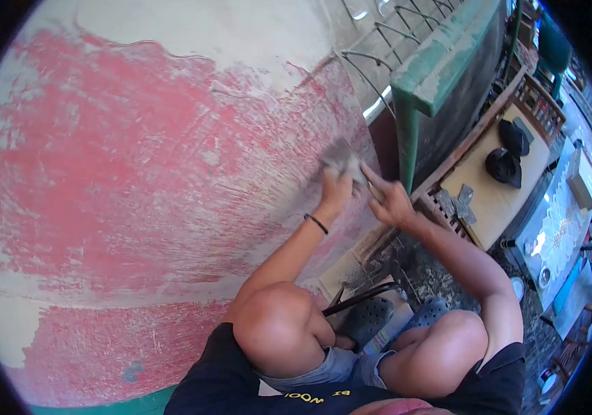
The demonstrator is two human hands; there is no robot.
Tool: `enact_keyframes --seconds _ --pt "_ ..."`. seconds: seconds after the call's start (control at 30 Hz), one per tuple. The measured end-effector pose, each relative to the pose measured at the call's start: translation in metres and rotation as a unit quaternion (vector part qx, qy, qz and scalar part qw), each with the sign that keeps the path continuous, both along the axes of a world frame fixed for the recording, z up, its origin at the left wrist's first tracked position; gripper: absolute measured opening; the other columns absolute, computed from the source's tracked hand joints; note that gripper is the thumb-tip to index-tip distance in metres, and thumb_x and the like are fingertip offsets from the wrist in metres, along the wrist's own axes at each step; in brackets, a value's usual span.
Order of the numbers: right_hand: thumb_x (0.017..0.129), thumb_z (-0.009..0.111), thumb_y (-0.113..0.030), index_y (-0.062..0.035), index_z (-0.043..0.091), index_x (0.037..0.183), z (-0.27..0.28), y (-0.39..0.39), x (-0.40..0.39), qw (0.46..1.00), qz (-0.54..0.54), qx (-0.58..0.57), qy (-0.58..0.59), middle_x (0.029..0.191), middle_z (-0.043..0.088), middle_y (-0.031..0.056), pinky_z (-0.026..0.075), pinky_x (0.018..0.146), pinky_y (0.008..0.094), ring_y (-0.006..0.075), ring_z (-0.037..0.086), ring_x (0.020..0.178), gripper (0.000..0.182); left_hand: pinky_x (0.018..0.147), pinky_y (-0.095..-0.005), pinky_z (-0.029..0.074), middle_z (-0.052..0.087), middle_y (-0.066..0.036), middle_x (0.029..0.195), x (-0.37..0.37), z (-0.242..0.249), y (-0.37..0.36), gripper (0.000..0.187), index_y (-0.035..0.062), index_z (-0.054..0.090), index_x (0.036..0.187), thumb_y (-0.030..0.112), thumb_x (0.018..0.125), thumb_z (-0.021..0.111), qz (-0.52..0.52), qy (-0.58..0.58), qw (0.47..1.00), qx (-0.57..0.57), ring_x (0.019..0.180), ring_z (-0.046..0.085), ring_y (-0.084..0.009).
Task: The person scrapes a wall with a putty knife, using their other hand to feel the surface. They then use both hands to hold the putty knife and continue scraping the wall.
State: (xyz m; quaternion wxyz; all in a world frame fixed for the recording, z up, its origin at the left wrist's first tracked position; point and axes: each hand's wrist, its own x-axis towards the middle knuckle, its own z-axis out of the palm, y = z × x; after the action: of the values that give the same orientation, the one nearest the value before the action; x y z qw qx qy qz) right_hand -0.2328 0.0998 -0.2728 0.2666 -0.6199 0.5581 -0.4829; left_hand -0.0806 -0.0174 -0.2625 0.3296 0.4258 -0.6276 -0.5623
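Observation:
A scraper with a wide grey blade [338,153] meets the wall [123,159], which has worn pink paint with scratched, whitish patches. My right hand [394,206] is closed round the handle, which slants up to the left. Close beside it, my left hand [337,190] grips near the base of the blade, its fingers bent. Motion blurs the blade and the left fingertips, so their exact contact is hard to see. A dark band circles my left wrist.
A green-framed panel [441,69] stands close to the right of my hands. Beyond it, a wooden bench [503,166] holds dark caps [503,166] and flat grey pieces [463,200]. A table with a lace-patterned cover [562,232] is farther right. My bent knees are below.

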Motion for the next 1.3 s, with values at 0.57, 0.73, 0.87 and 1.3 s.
enact_keyframes --seconds 0.57,0.73,0.87,1.3 --pt "0.091 0.069 -0.007 -0.0033 0.060 0.143 0.261 -0.036 -0.020 0.917 -0.043 -0.380 0.112 0.082 0.071 0.0215 0.055 0.065 0.0382 0.0370 0.071 0.068 0.052 0.060 -0.0305 0.055 0.074 -0.010 0.092 0.006 0.307 0.000 0.036 -0.0021 0.068 0.108 0.031 0.108 0.055 -0.067 0.174 0.979 -0.087 0.071 0.072 -0.0192" --pt "0.092 0.067 -0.013 -0.0097 0.061 0.142 0.334 -0.040 0.001 0.947 -0.050 -0.314 0.046 0.087 0.072 0.0230 0.057 0.067 0.0421 0.0407 0.072 0.075 0.050 0.064 -0.0316 0.056 0.072 -0.008 0.092 -0.018 0.363 0.009 0.033 -0.0015 0.067 0.106 0.030 0.107 0.056 0.034 0.243 0.958 -0.148 0.073 0.070 -0.0188" --pt "0.089 0.069 -0.014 -0.0114 0.062 0.142 0.272 -0.030 0.009 0.934 -0.081 -0.341 0.070 0.084 0.071 0.0234 0.056 0.065 0.0446 0.0418 0.071 0.075 0.053 0.059 -0.0310 0.053 0.067 -0.005 0.077 -0.022 0.301 -0.002 0.040 -0.0007 0.067 0.084 0.030 0.107 0.056 0.123 0.183 0.940 -0.262 0.070 0.066 -0.0143" --pt "0.084 0.067 -0.015 -0.0147 0.062 0.142 0.283 -0.051 0.005 0.924 -0.087 -0.366 0.074 0.077 0.071 0.0172 0.055 0.060 0.0463 0.0385 0.069 0.064 0.058 0.076 -0.0339 0.057 0.074 -0.015 0.089 -0.023 0.327 -0.008 0.041 -0.0052 0.067 0.101 0.031 0.109 0.050 0.098 0.178 0.941 -0.271 0.080 0.071 -0.0215"
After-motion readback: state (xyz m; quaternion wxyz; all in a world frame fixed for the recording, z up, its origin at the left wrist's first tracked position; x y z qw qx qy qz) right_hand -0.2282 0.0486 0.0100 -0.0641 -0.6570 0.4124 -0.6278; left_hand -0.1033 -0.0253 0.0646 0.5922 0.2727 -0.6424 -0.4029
